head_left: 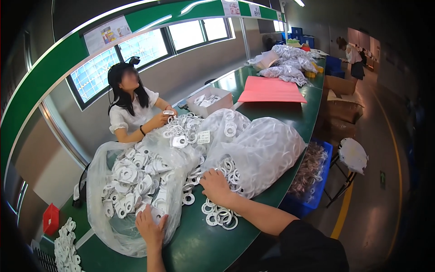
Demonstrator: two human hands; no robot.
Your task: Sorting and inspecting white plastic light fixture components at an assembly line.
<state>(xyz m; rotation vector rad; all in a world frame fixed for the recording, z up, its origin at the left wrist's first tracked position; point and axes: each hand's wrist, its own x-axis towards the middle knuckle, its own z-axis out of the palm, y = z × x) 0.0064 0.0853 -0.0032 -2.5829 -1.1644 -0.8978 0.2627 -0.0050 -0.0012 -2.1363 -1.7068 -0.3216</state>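
My left hand [152,228] is at the near edge of an open clear plastic bag [96,181] full of white flat parts with round holes. Its thumb and fingers are around one white holed plate [157,214]. My right hand [217,187] reaches to white rings [229,170] spilling from the mouth of a second, full plastic bag [269,152]. Its fingers are stretched out and apart over the rings; its palm side is hidden. More loose white rings [219,216] lie on the green table [204,247] beside my right wrist.
Across the table a person [131,102] handles a white part above a heap [183,127]. Beyond stand a white box [210,100] of parts, a pink sheet [272,89] and bagged goods [290,63]. A blue crate [317,192] and stool [353,156] stand right; a red bin [50,219] sits left.
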